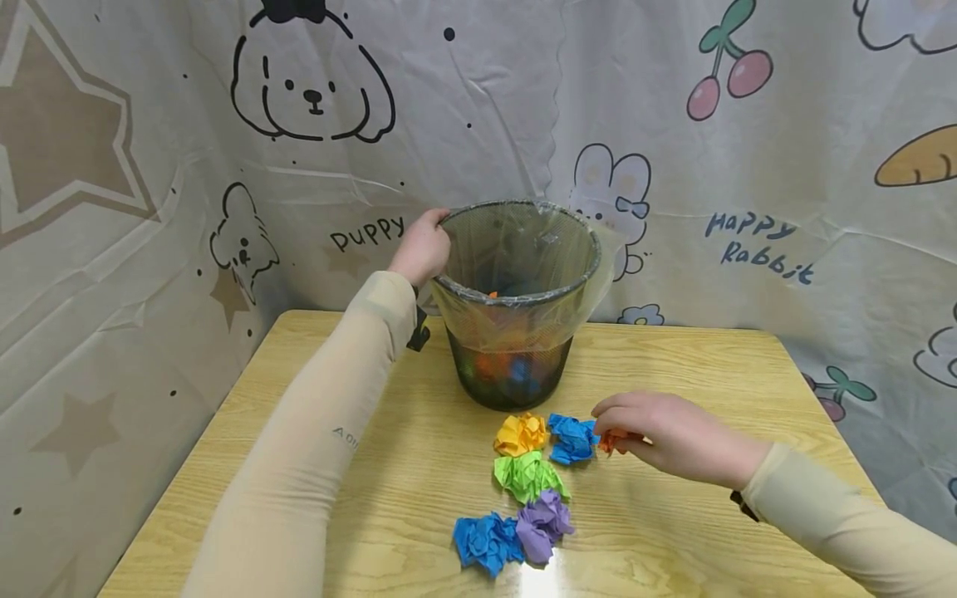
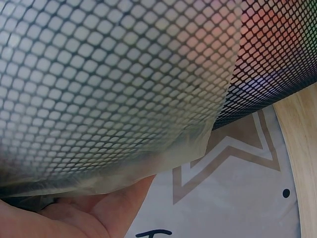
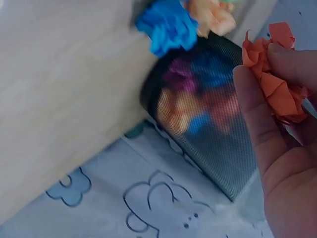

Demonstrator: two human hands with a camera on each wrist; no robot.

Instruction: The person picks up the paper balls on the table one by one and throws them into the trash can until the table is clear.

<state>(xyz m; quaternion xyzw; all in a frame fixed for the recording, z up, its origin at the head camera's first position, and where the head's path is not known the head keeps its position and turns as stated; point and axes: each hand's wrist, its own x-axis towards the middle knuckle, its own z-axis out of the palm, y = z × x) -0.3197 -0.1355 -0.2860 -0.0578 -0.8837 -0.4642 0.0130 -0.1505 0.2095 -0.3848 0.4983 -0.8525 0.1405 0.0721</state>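
Note:
My left hand [image 1: 424, 247] grips the left rim of a black mesh wastebasket [image 1: 516, 378], its thumb and fingers around the edge and the clear plastic liner [image 1: 591, 291] folded over it. Crumpled paper balls in several colours show through the mesh. Pinched between the thumb and fingers of my right hand [image 1: 673, 436] is an orange crumpled paper ball [image 3: 277, 87], close to the right of a blue paper ball [image 1: 572, 438]. In front of the basket a yellow paper ball [image 1: 520, 434] lies beside the blue one, with a green paper ball [image 1: 529, 476] just nearer.
Nearest the front of the wooden table [image 1: 396, 515] lie a purple paper ball [image 1: 544, 525] and another blue paper ball [image 1: 488, 541], side by side. A printed curtain [image 1: 478, 108] hangs behind the table and along its sides.

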